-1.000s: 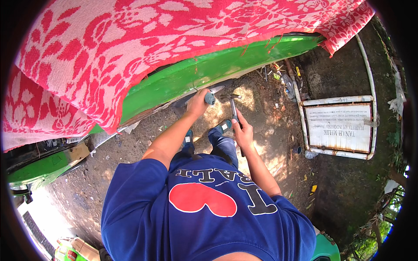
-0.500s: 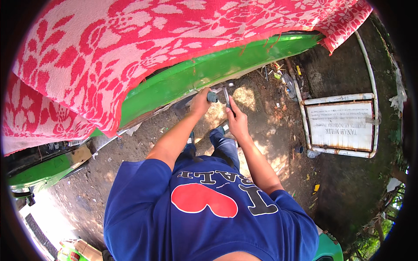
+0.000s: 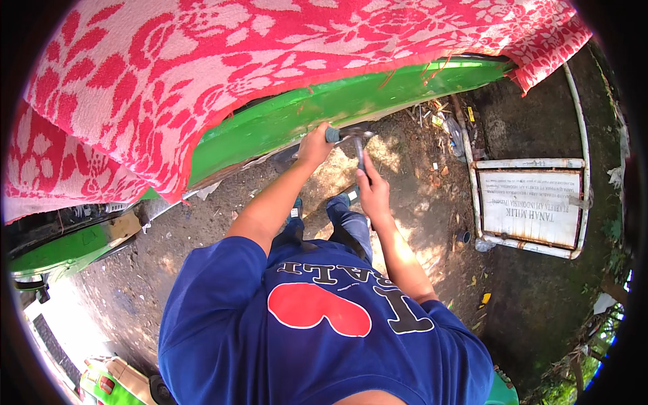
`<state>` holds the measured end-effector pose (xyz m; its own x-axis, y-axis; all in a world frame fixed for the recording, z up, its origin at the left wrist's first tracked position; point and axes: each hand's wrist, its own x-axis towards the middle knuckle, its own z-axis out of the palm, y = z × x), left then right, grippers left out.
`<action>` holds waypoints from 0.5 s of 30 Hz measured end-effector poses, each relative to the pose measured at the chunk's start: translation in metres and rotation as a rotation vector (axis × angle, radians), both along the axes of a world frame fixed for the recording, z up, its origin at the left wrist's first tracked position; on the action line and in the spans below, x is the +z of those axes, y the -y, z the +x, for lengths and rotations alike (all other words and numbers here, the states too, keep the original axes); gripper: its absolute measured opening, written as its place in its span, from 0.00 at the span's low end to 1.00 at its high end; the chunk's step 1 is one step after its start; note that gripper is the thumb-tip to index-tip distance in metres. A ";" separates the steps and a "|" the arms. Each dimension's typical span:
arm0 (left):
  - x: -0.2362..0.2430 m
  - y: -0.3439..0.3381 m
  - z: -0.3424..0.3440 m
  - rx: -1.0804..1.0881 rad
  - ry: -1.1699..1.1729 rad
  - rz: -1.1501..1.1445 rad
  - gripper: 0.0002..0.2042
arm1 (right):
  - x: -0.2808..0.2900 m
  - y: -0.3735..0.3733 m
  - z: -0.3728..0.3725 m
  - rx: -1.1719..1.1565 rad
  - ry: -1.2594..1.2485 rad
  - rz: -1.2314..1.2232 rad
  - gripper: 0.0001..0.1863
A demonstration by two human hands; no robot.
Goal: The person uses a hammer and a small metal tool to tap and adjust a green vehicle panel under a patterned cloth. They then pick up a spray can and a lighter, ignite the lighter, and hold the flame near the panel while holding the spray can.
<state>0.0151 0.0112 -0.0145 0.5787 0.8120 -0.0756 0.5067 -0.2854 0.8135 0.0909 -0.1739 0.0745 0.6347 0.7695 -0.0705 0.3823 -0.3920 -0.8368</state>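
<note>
My left hand is closed round a thing with a blunt, dark grey-green cylindrical end, close beside the green panel. What lies inside the fist is hidden. In my right hand is a hammer, its metal shaft pointing up and away from me. The hammer's head, slightly blurred, is right by the grey-green end; whether the two touch I cannot tell.
A red and pink floral blanket drapes over the panel. To the right stands a white metal frame with a sign. Litter lies on the dirt ground. A second green panel is at left.
The hammer's head has come up close against the grey-green end in my left hand, and my right hand has shifted slightly right. The whole view has turned a little.
</note>
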 end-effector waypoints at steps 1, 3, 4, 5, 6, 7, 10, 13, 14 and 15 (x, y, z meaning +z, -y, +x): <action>-0.002 -0.002 0.001 0.006 -0.015 -0.013 0.14 | 0.003 -0.009 0.002 0.018 -0.013 -0.059 0.26; -0.001 -0.004 0.001 0.025 -0.024 -0.017 0.14 | 0.009 -0.012 0.006 -0.050 -0.124 -0.135 0.26; 0.001 -0.002 0.002 0.038 -0.019 -0.010 0.14 | 0.011 -0.014 0.011 -0.080 -0.177 -0.169 0.25; 0.003 -0.002 0.004 0.050 -0.014 -0.002 0.14 | -0.002 -0.005 0.013 -0.101 -0.188 0.027 0.25; 0.003 -0.001 0.003 0.025 -0.030 0.002 0.14 | 0.000 0.002 0.010 -0.092 -0.179 0.059 0.25; 0.003 0.000 0.003 -0.001 -0.046 0.006 0.14 | 0.001 0.007 0.008 -0.085 -0.172 0.092 0.25; -0.001 0.003 0.007 -0.054 -0.101 0.028 0.15 | 0.012 -0.002 0.003 -0.021 -0.178 -0.110 0.25; -0.004 0.004 0.013 -0.014 -0.051 0.058 0.15 | 0.005 -0.002 0.020 -0.119 -0.162 -0.078 0.26; -0.005 0.007 0.013 0.010 -0.019 0.061 0.14 | -0.009 0.007 0.029 -0.141 -0.146 0.009 0.26; -0.005 0.007 0.011 0.001 -0.026 0.065 0.14 | -0.004 0.003 0.030 -0.160 -0.172 0.070 0.27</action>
